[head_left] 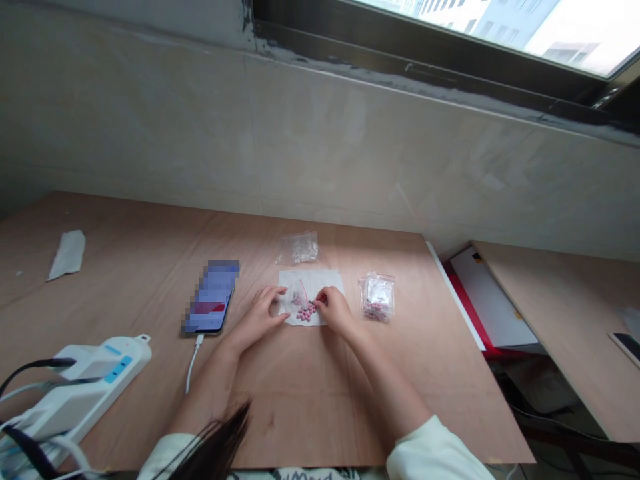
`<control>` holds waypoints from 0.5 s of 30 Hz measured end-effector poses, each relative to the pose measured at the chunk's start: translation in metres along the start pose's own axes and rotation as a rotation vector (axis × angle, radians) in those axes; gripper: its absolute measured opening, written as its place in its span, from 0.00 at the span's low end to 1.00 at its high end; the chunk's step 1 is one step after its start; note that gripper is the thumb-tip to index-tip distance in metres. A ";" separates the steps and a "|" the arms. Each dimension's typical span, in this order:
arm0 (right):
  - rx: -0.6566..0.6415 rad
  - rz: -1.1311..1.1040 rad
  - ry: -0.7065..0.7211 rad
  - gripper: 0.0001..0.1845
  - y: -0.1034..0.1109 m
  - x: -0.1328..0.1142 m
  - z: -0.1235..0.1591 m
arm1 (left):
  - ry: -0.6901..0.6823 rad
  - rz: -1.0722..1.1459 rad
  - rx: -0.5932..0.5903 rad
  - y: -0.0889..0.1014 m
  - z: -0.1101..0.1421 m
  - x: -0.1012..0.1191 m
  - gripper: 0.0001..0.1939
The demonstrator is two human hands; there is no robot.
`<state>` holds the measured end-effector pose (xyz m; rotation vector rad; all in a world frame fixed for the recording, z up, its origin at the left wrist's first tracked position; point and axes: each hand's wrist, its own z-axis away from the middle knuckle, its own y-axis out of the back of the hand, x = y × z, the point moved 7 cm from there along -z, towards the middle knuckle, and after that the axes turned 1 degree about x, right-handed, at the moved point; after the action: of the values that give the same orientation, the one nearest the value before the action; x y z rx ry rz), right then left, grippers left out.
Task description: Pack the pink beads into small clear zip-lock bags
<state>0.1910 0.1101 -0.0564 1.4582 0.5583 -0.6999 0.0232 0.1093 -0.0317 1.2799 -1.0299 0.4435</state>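
Several small pink beads (pixel 305 312) lie in a loose cluster on a white sheet of paper (pixel 326 277) at the middle of the table. Just behind the beads is what looks like a small clear bag (pixel 299 297) with a thin red line across it. My left hand (pixel 261 311) rests at the paper's left edge, thumb and fingers apart around nothing. From the right, my right hand (pixel 334 309) reaches over the paper. Its thumb and fingertips are pinched together beside the beads, and whatever they hold is too small to make out.
Right of the paper lies a stack of clear zip bags (pixel 377 298) with pink beads. Behind it is another clear bag (pixel 303 249). A phone (pixel 213 297) on a white cable and a power strip (pixel 107 373) are at left. Crumpled tissue (pixel 69 253) lies far left.
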 end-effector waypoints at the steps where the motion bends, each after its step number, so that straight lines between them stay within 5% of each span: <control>1: 0.005 -0.016 -0.013 0.04 0.001 0.001 0.000 | 0.004 -0.006 -0.001 0.000 0.000 0.001 0.19; 7: 0.040 -0.188 -0.110 0.04 0.011 -0.004 0.006 | 0.007 -0.034 -0.016 -0.005 0.003 0.002 0.19; 15: 0.021 -0.410 0.047 0.05 0.018 -0.048 0.008 | 0.000 0.042 -0.003 -0.007 0.002 -0.001 0.20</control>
<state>0.1701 0.1063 -0.0094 1.3953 0.9032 -0.9952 0.0275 0.1055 -0.0367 1.2577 -1.0586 0.4744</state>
